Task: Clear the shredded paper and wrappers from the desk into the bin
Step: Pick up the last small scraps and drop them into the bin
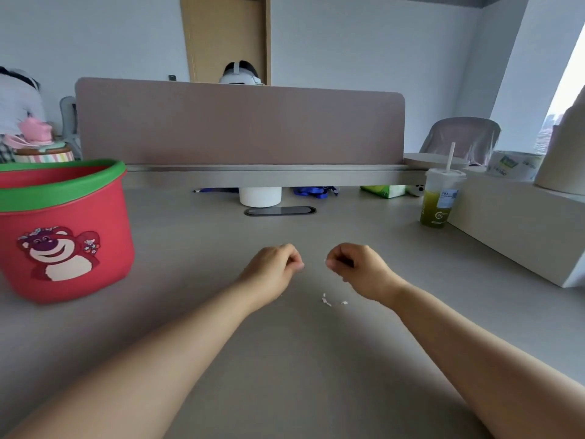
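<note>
A red bin [63, 229] with a green rim and a pink bear picture stands on the grey desk [285, 359] at the left. My left hand [273, 269] and my right hand [356, 269] hover side by side over the middle of the desk, both with fingers curled in. A tiny white scrap shows at the fingertips of my right hand; what my left hand pinches is too small to tell. Two or three small white paper bits [332, 301] lie on the desk just below and between my hands.
A drink cup with a straw [441, 198] stands at the right beside a white raised shelf [522, 229]. A white cylinder [260, 196] and a black cable slot [280, 211] sit below the pink divider [240, 125]. Another person sits behind the divider.
</note>
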{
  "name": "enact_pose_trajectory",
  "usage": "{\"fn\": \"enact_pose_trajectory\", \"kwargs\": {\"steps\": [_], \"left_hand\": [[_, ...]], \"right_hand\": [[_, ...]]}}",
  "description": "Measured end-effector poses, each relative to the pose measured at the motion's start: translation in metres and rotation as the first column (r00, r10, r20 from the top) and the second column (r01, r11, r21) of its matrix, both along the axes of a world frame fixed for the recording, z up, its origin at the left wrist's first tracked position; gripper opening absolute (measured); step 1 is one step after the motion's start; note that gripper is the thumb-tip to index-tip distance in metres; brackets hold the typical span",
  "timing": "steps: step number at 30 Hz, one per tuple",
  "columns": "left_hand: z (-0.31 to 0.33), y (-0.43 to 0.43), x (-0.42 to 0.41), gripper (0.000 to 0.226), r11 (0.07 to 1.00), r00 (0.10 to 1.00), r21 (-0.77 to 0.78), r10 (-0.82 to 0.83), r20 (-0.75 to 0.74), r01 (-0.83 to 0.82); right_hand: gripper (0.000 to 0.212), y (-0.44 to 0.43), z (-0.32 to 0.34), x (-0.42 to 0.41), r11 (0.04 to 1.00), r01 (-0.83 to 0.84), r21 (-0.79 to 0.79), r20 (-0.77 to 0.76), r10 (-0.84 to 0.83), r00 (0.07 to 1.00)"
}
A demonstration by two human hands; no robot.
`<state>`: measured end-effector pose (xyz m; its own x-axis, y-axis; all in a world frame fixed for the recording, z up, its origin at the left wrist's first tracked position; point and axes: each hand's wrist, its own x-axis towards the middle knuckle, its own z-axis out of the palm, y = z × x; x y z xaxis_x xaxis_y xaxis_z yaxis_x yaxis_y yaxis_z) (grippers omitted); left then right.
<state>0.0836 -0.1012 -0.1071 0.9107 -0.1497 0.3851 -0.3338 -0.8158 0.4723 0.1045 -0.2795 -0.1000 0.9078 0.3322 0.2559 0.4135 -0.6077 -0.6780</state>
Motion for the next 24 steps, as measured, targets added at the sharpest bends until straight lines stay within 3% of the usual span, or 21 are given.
{"fn": "enact_pose_trajectory", "kwargs": {"steps": [3, 6, 8, 11, 14, 16, 20, 24], "left_hand": [[0.026, 0.020, -0.006, 0.012, 0.997, 0.997, -0.076, 0.034, 0.067, -0.029], [0.051, 0.044, -0.015, 0.009, 0.995, 0.988, -0.064, 0.085, 0.126, -0.078], [0.086, 0.119, -0.047, 0.007, 0.962, 0.926, -0.077, 0.272, 0.262, -0.261], [0.112, 0.148, -0.053, 0.008, 0.923, 0.831, -0.077, 0.373, 0.412, -0.376], [0.138, 0.197, -0.067, 0.009, 0.839, 0.722, -0.122, 0.523, 0.453, -0.531], [0.150, 0.231, -0.075, 0.007, 0.793, 0.708, -0.071, 0.577, 0.407, -0.605], [0.150, 0.267, -0.081, 0.019, 0.762, 0.777, 0.153, 0.614, 0.139, -0.629], [0.150, 0.279, -0.085, 0.029, 0.746, 0.773, 0.205, 0.625, 0.111, -0.633]], "right_hand": [[0.021, 0.024, 0.030, -0.004, 0.991, -0.071, 0.116, -0.017, 0.073, 0.997], [0.016, 0.055, 0.053, -0.003, 0.969, -0.140, 0.203, 0.036, 0.136, 0.990], [0.013, 0.143, 0.092, -0.008, 0.919, -0.314, 0.238, 0.104, 0.298, 0.949], [0.022, 0.184, 0.109, -0.007, 0.892, -0.351, 0.287, 0.198, 0.303, 0.932], [0.030, 0.247, 0.129, -0.006, 0.872, -0.412, 0.265, 0.280, 0.339, 0.898], [0.027, 0.288, 0.139, -0.007, 0.876, -0.433, 0.212, 0.306, 0.361, 0.881], [0.017, 0.328, 0.139, 0.000, 0.901, -0.433, 0.016, 0.302, 0.408, 0.862], [0.017, 0.331, 0.134, 0.005, 0.899, -0.438, -0.014, 0.295, 0.422, 0.857]]}}
